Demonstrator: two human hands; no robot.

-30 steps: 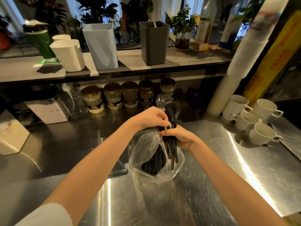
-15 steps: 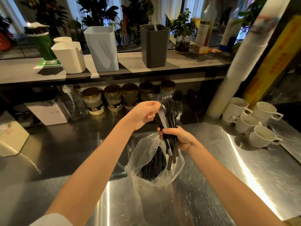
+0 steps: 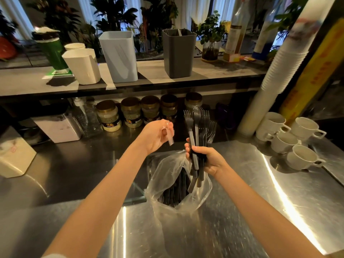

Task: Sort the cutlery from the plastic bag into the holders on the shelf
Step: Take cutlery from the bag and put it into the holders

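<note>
The right hand (image 3: pixel 206 159) grips a bundle of dark forks (image 3: pixel 199 120), tines up, just above the open plastic bag (image 3: pixel 167 175) on the steel counter (image 3: pixel 242 211), while the left hand (image 3: pixel 156 135) beside it pinches a small pale piece (image 3: pixel 169 137) (too blurred to name), both below the shelf (image 3: pixel 214 71).

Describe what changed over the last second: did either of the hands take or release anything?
The left hand came off the fork bundle, drawing one piece out to the left; it is blurred, seemingly a spoon, pinched in that hand. The right hand kept gripping the bundle above the plastic bag. Bag, shelf holders and cups stayed put.
</note>
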